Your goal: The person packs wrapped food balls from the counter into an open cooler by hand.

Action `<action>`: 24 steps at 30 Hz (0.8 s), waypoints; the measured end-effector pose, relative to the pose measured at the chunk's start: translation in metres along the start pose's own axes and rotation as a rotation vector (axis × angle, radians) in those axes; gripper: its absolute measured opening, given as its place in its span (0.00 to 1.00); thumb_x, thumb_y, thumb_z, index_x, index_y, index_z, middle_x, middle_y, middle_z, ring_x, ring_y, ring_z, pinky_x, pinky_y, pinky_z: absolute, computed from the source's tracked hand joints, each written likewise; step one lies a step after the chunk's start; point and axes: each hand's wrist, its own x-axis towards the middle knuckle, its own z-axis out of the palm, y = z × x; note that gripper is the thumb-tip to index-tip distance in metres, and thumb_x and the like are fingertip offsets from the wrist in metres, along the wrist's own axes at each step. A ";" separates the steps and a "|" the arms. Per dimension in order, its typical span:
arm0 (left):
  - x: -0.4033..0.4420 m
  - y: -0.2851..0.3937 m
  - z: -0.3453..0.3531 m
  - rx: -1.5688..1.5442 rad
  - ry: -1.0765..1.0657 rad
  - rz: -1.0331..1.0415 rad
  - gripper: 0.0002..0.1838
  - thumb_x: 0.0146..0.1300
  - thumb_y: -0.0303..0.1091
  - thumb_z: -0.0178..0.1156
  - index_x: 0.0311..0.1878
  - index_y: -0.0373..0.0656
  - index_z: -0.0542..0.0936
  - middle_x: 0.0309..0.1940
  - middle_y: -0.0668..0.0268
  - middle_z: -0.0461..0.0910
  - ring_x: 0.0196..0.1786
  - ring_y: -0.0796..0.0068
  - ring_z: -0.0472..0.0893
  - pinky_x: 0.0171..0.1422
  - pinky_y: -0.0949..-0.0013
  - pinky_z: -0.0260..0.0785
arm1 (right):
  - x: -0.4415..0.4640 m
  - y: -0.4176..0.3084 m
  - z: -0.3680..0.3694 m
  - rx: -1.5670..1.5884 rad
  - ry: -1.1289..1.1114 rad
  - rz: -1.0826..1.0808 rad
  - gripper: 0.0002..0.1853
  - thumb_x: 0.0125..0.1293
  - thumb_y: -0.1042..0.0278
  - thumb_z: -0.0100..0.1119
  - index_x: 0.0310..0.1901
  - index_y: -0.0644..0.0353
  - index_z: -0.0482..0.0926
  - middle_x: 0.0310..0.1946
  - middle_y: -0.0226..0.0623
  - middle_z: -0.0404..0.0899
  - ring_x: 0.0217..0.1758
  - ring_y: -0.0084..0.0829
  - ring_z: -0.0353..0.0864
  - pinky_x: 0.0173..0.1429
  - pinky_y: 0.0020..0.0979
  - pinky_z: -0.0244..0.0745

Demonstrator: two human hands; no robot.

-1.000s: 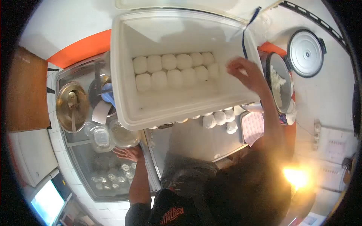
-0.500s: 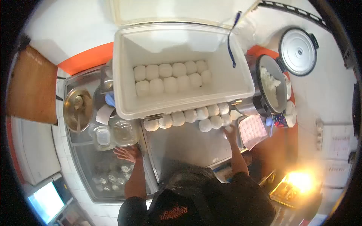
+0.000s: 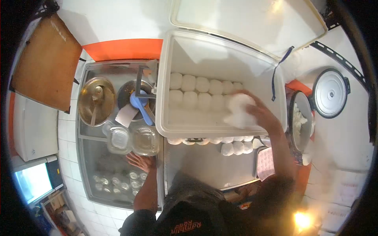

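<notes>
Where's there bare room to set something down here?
The steel surface is bare between the glass counter and the pink sheet, in front of the white balls. A bare strip also shows inside the white bin, in front of its balls, left of the right hand. The counter is crowded around the metal bowl and plastic containers.

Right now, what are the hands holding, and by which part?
The right hand has a white, rounded bundle, apparently by its right side in view; blur hides the exact grip. The left hand shows nothing held.
</notes>
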 end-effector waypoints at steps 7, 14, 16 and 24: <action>0.004 0.002 0.003 0.090 -0.099 -0.032 0.47 0.60 0.68 0.44 0.73 0.42 0.53 0.73 0.50 0.50 0.78 0.45 0.39 0.79 0.40 0.29 | 0.149 0.144 0.064 -0.715 -0.449 0.354 0.40 0.58 0.40 0.63 0.62 0.63 0.66 0.51 0.49 0.76 0.48 0.39 0.80 0.50 0.37 0.78; 0.001 -0.003 0.007 0.064 -0.166 -0.059 0.49 0.58 0.67 0.48 0.75 0.45 0.49 0.75 0.52 0.45 0.78 0.47 0.37 0.80 0.41 0.26 | 0.149 0.177 0.087 -0.776 -0.131 0.315 0.46 0.58 0.37 0.63 0.65 0.68 0.59 0.53 0.59 0.69 0.53 0.49 0.74 0.51 0.39 0.76; 0.002 0.002 -0.001 0.068 -0.156 -0.042 0.50 0.57 0.67 0.49 0.75 0.45 0.48 0.76 0.52 0.44 0.78 0.47 0.36 0.80 0.42 0.26 | 0.146 0.145 0.080 -0.618 -0.187 0.459 0.49 0.58 0.35 0.62 0.67 0.69 0.58 0.58 0.62 0.65 0.61 0.58 0.67 0.60 0.45 0.72; 0.001 -0.001 0.008 0.112 -0.133 -0.024 0.50 0.58 0.67 0.49 0.76 0.45 0.46 0.76 0.50 0.42 0.79 0.48 0.36 0.80 0.44 0.26 | 0.167 0.191 0.055 -0.028 -0.256 0.859 0.28 0.57 0.53 0.72 0.51 0.65 0.77 0.38 0.37 0.79 0.36 0.28 0.77 0.41 0.29 0.77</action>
